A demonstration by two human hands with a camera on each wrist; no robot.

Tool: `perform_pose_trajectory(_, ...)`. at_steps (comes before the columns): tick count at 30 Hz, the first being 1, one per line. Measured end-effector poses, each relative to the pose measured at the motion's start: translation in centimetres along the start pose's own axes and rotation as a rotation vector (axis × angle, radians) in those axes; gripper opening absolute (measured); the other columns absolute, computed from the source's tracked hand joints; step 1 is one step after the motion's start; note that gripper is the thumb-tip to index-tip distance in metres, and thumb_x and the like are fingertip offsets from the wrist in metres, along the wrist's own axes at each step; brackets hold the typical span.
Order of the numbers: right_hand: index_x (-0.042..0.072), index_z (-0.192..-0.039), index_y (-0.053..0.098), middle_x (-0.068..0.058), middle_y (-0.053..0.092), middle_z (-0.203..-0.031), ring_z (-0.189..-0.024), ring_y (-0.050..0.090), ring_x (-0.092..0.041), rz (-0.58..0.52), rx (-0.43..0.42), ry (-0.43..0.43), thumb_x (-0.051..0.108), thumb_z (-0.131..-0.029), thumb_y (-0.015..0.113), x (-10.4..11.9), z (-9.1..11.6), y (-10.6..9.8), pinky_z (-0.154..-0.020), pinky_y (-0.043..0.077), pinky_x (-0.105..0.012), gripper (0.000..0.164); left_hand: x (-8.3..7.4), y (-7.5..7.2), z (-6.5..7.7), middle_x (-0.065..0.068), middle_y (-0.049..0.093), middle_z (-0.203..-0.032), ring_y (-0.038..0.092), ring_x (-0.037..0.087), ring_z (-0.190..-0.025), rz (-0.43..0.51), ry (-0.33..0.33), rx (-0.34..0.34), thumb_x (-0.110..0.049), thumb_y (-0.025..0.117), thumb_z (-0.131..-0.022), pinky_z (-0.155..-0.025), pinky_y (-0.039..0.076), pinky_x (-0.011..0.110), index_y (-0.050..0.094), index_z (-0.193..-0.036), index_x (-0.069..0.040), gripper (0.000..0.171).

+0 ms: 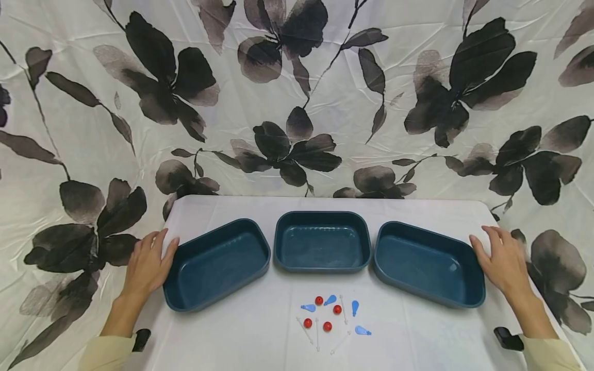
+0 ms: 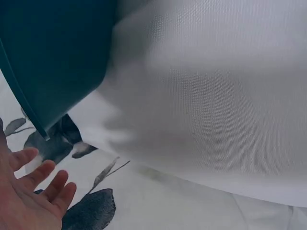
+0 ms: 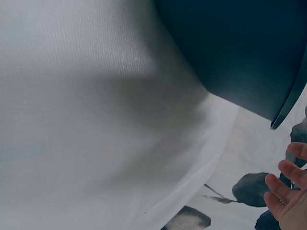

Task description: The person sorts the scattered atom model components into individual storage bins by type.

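My left hand [image 1: 146,264] is beside the outer end of the left dark teal bin [image 1: 215,265], its fingers loosely spread and nothing in its grasp. On the other side, my right hand [image 1: 506,262] lies by the outer end of the right teal bin [image 1: 429,263], also relaxed and holding nothing. A middle teal bin [image 1: 322,247] stands between those two. All three bins look bare inside. Both wrist views show the fingers apart, near the bin's outer wall: left fingers [image 2: 56,184] and right fingers [image 3: 283,189].
In front of the middle bin lie several red beads [image 1: 327,326], several blue bulb-shaped pieces [image 1: 363,330] and several thin, pale sticks [image 1: 317,335] with widened ends. A white cloth covers the table [image 1: 223,340]. Behind it hangs a flower-patterned sheet [image 1: 223,118].
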State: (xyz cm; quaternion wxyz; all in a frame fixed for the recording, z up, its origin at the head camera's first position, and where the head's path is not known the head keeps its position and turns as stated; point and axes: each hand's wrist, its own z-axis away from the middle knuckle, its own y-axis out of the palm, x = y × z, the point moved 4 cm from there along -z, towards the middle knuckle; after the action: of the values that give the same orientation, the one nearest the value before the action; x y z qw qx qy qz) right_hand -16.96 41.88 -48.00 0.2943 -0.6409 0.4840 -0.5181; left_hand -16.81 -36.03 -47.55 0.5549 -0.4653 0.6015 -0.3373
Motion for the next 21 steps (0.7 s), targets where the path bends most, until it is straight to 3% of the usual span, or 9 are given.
perform_pose_trajectory(7, -0.009, -0.140, 0.047, -0.039, 0.043, -0.141, -0.125, 0.040, -0.060, -0.024, -0.042, -0.004, 0.033, -0.108, 0.051, 1.2, 0.8, -0.5, -0.104, 0.029, -0.079, 0.054, -0.6, -0.3, 0.6, 0.037, 0.042, -0.140, 0.039, 0.055, -0.126, 0.027, -0.015, -0.038, -0.046, 0.034, -0.111, -0.104, 0.033, 0.072, 0.044, -0.145, 0.009, 0.065)
perform_pose_trajectory(21, -0.010, -0.131, 0.055, -0.038, 0.051, -0.130, -0.119, 0.047, -0.059, -0.097, -0.143, -0.083, 0.020, -0.104, 0.059, 3.5, 1.7, -1.1, -0.099, 0.035, -0.076, 0.040, -0.8, -0.6, 2.4, 0.036, 0.049, -0.130, 0.047, 0.053, -0.117, 0.110, -0.058, -0.100, -0.039, 0.034, -0.112, -0.095, 0.039, 0.070, 0.052, -0.137, 0.010, 0.058)
